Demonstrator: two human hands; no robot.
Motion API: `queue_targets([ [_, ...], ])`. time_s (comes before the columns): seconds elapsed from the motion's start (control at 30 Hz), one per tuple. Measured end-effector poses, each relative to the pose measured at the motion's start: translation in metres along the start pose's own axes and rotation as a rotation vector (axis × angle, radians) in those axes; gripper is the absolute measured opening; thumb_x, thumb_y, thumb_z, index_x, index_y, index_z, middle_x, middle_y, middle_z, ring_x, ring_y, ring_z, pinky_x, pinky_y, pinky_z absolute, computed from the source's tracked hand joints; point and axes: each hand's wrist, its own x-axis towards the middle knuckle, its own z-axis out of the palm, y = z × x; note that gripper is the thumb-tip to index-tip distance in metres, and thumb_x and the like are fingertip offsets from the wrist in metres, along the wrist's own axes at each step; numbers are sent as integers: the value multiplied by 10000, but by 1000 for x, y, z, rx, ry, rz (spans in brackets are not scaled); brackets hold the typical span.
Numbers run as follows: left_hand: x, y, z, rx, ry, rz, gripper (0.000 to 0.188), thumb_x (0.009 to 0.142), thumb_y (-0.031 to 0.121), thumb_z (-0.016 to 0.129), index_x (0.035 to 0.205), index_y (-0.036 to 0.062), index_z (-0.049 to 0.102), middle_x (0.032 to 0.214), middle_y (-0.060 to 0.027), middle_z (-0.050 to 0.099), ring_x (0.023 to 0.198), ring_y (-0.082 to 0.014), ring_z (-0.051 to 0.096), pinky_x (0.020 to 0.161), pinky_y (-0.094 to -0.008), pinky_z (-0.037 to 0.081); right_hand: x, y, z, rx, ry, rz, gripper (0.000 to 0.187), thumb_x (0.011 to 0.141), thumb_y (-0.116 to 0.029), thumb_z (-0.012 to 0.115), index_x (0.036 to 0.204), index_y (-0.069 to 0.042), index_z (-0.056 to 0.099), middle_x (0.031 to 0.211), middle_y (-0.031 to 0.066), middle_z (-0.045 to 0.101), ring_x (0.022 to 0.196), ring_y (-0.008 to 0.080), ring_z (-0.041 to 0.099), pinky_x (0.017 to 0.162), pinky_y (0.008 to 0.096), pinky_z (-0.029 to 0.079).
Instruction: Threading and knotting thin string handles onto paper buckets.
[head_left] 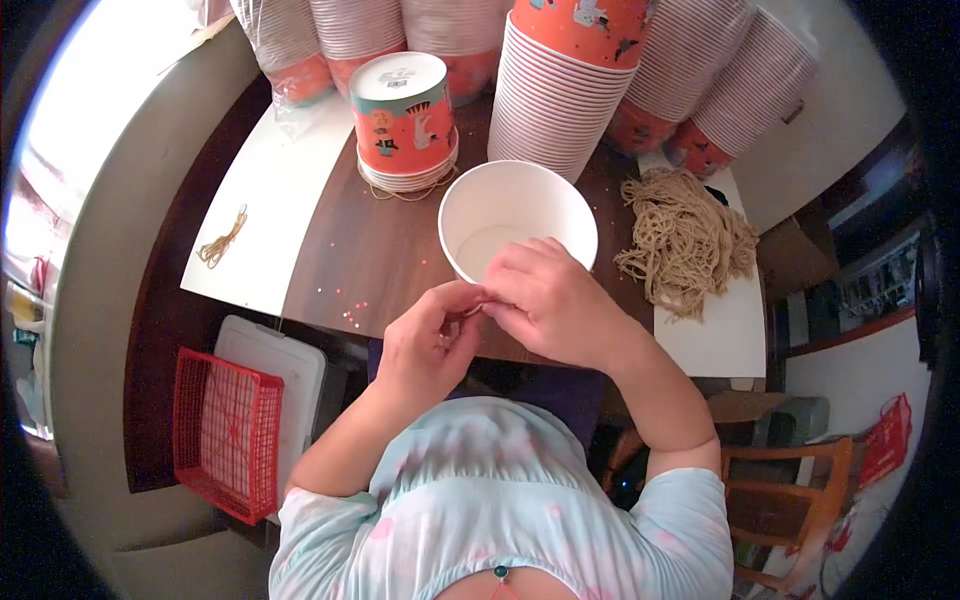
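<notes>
A white-lined round paper bucket (pixel 518 205) stands at the table's near edge, its mouth tipped toward me. At its near rim my two hands meet with their fingertips together. My left hand (pixel 430 330) is closed, thumb and forefinger pinching at the front of the rim. Curled fingers of my right hand (pixel 550 305) overlap the bucket's mouth, and its thumb presses toward the left fingertips. What they pinch is small and mostly hidden by the fingers. Left of it, an upside-down orange printed bucket (pixel 410 135) has thin tan cords looped round its base.
Behind stands a tall stack of nested buckets (pixel 555 100), with more wrapped stacks (pixel 690 70) along the back. A heap of tan cords (pixel 690 240) lies at right, a small cord bundle (pixel 222 238) at left. Below left is a red basket (pixel 230 430); a wooden chair (pixel 800 495) stands lower right.
</notes>
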Motion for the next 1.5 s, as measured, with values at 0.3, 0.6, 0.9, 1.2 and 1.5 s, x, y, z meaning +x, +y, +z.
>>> queue_targets([
  [0.3, -12, -9, 3, 321, 167, 215, 310, 764, -51, 655, 1055, -2, 559, 809, -72, 633, 648, -100, 589, 565, -215, 501, -32, -41, 37, -330, 233, 139, 131, 724, -41, 667, 809, -54, 568, 767, 66, 512, 667, 249, 541, 588, 359, 434],
  [0.6, -13, -11, 6, -867, 203, -612, 234, 808, -46, 642, 973, -5, 482, 886, -90, 630, 814, -118, 618, 718, -226, 530, -26, -21, 78, 269, 432, 402, 202, 796, -17, 576, 986, 35, 621, 922, 136, 622, 785, 271, 643, 664, 309, 517],
  [0.9, -17, -14, 2, -721, 262, -492, 220, 791, -78, 619, 928, 8, 470, 868, -114, 635, 744, -149, 638, 667, -245, 531, -29, -21, 86, 1636, 359, 831, 190, 894, -114, 537, 1029, -14, 625, 964, 59, 654, 839, 126, 624, 797, 265, 504],
  [1.2, -15, -5, -1, 35, 167, -11, 176, 775, -96, 608, 933, -19, 622, 877, -85, 633, 723, -112, 621, 588, -212, 504, -25, -17, 85, 1892, 349, 907, 147, 884, -148, 557, 986, -71, 630, 886, 20, 651, 800, 112, 601, 760, 270, 477],
  [1.5, -20, -25, -1, 385, 167, 330, 209, 707, -53, 702, 905, -4, 658, 887, -121, 646, 743, -196, 650, 605, -264, 522, -28, -23, 93, 1909, 447, 953, 132, 881, -173, 566, 937, -85, 647, 851, 7, 649, 740, 93, 575, 702, 243, 456],
])
